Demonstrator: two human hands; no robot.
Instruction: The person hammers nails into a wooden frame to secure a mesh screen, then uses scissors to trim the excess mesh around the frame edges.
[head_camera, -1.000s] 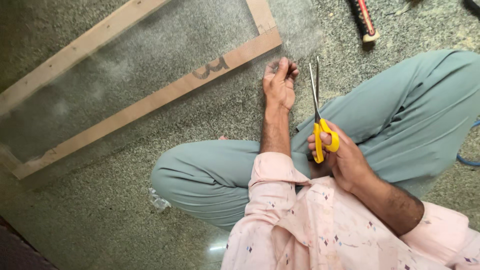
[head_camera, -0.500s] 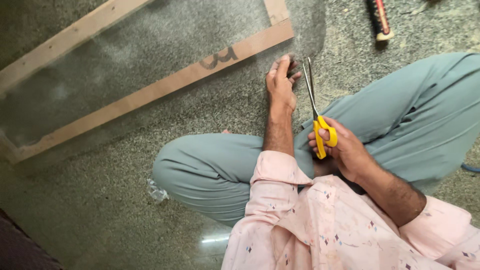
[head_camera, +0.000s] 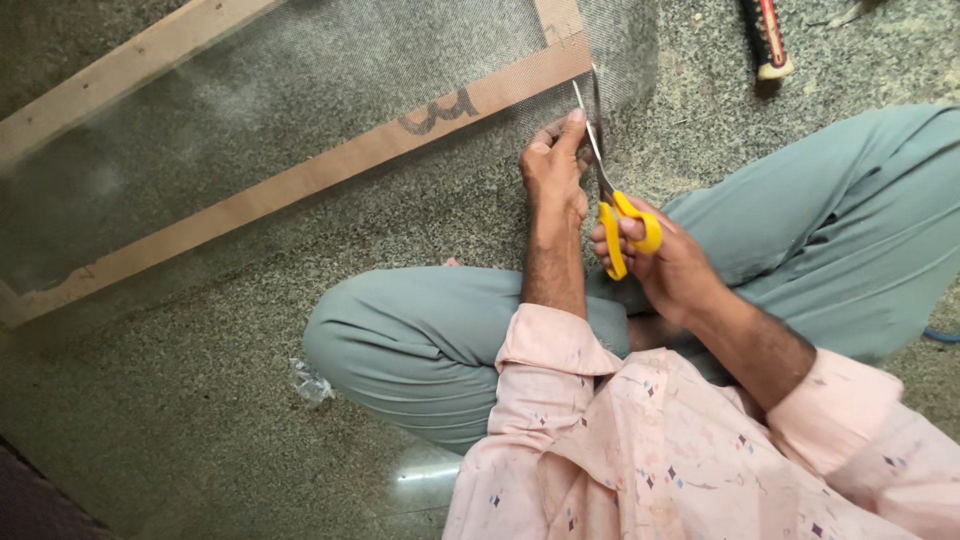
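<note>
1. Right hand (head_camera: 668, 262): closed around the yellow handles of a pair of scissors (head_camera: 612, 190), fingers through the loops. The blades point away from the person and stand slightly parted at the mesh edge.
2. Left hand (head_camera: 555, 165): fingers curled and pinching the edge of the fine grey mesh (head_camera: 330, 90), just beside the scissor blades, pressing it toward the floor.
3. Mesh: lies stretched over a wooden frame (head_camera: 300, 180) on the speckled stone floor (head_camera: 150, 420); its loose edge overhangs the near rail, where both hands meet.
4. Person: seated cross-legged on the floor, in grey-green trousers (head_camera: 420, 340) and a pink patterned shirt (head_camera: 640, 450).
5. A dark tool handle with a red stripe (head_camera: 765, 40) lies on the floor, well apart from the hands.
</note>
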